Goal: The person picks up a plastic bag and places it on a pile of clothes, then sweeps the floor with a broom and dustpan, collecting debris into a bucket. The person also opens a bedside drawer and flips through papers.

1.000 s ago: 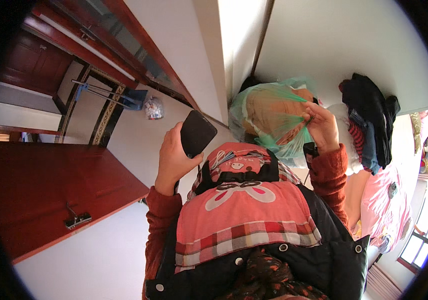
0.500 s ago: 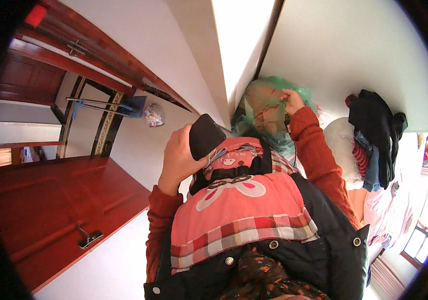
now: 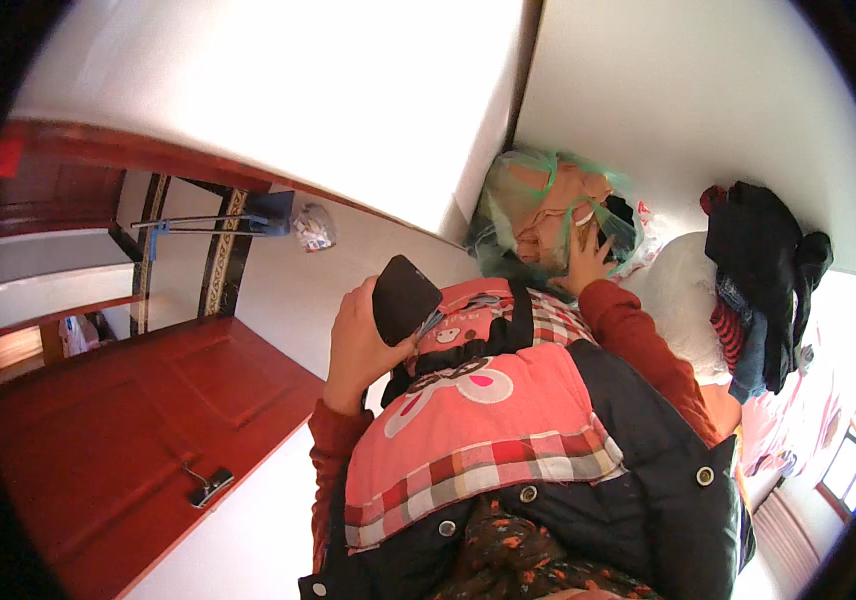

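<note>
My left hand (image 3: 353,335) is wrapped round a black smartphone (image 3: 406,299), held in front of the pink apron (image 3: 493,420) I wear. My right hand (image 3: 584,262) reaches down into the mouth of a green see-through plastic bag (image 3: 496,215) in the corner. Its fingers are spread against the folded beige cloth (image 3: 550,212) inside, and the fingertips are partly lost among the folds. Something dark (image 3: 620,225) shows in the bag just beyond those fingers.
Right of the bag stands a white plastic bag (image 3: 676,300), with dark clothes (image 3: 756,270) heaped beside it. A red wooden door (image 3: 138,420) fills the lower left. Past the white wall are a blue dustpan (image 3: 270,214) and a small clear bag (image 3: 314,228).
My right hand has come down toward me from the bag's upper part, its fingers spreading. More of the beige cloth and a dark patch now show. My left hand keeps the smartphone.
</note>
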`<state>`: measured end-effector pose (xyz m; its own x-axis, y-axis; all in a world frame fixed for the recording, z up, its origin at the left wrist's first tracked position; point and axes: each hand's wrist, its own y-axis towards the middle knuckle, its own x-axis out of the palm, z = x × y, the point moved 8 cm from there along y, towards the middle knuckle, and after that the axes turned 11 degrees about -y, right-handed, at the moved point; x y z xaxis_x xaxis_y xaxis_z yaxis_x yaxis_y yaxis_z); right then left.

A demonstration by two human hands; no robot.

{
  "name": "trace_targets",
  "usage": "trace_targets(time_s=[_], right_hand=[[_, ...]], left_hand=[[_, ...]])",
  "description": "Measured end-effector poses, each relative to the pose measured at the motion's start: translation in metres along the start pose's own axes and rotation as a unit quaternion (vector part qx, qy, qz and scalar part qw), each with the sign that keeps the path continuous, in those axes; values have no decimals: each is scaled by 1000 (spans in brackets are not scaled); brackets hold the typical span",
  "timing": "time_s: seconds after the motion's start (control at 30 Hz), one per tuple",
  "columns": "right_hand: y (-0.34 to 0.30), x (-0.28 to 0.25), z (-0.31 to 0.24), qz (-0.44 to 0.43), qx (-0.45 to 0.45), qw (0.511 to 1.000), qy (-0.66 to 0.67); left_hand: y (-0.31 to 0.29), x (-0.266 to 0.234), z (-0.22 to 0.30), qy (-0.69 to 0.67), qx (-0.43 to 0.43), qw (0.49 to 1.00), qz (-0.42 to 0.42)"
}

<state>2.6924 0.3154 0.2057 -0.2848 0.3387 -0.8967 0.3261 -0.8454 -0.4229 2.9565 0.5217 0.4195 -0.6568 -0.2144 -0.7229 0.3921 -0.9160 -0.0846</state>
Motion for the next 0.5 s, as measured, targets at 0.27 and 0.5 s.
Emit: trace_targets(time_s=[0.27,0.5], right_hand=[[74,59,18,-79,40,995,-36],[104,88,31,-183,41,980,-65]], left_hand=[[8,18,9,33,-7,998,-49],[8,28,24,66,6,995,-75]])
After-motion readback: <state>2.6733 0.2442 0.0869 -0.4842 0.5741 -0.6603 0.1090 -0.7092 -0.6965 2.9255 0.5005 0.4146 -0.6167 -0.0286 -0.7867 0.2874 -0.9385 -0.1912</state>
